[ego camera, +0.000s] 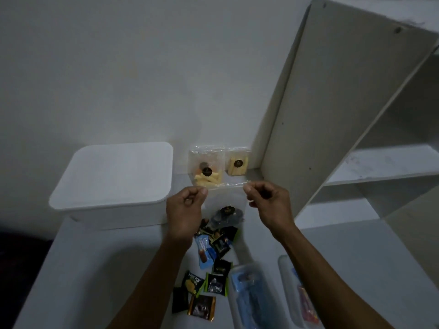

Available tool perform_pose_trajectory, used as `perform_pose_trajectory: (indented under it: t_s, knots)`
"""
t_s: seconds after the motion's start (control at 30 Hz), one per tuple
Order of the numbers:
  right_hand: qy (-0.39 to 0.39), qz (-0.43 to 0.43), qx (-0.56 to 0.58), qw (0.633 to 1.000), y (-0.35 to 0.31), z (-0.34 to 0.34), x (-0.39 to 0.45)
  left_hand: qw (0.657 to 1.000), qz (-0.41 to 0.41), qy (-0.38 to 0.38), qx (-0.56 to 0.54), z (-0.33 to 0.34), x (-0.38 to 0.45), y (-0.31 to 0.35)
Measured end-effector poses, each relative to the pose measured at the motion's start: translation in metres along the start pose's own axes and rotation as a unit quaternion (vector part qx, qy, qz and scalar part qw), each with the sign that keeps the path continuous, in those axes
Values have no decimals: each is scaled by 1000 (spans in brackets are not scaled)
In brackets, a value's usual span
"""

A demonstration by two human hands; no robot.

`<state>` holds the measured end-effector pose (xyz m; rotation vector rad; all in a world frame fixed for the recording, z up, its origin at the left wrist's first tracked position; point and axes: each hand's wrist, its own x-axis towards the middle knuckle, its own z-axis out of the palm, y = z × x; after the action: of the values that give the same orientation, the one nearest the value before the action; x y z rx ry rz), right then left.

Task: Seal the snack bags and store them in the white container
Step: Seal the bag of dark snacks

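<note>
Hands (pixel 224 200) pinch clear snack bag (pixel 225 210) (top corners).

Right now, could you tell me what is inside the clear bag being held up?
Dark snacks sit low in the clear bag, behind a black label. What they are cannot be made out.

The lidded container (pixel 114 179) sits at the left of the table (pixel 356 257), against the wall. To its right, two filled snack bags (pixel 207 169) (pixel 237 162) stand side by side against the wall, just left of the shelf unit (pixel 332 110). In front of them, the left hand (pixel 185 210) and right hand (pixel 268 205) hold a clear bag (pixel 225 210) by its top corners above the table. Below it, small wrapped snacks (pixel 209 269) lie scattered toward the near edge. Two zip bags (pixel 251 298) (pixel 299 293) lie to their right.
</note>
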<state>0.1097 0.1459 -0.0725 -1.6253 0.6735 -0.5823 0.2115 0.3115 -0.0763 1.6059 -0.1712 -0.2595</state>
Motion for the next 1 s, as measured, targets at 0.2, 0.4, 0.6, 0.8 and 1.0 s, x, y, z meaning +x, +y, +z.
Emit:
perform_pose_trajectory:
  t_s: [0.2,0.4,0.6,0.8,1.0]
  knots:
    - [59,17,0,998,22,-12,64,1000,14,0,-1,61,55,-19]
    - [98,39,1,994,50,-15,131,1000,12,8,12,112,111,-36]
    - [151,59,-38,986,86,-3,185,996,-22,44,71,145,157,-59]
    - [162,72,-72,981,107,10,224,995,-51,76,37,167,190,-76]
    - [190,94,-86,974,119,22,243,993,-64,85,48,180,207,-89]
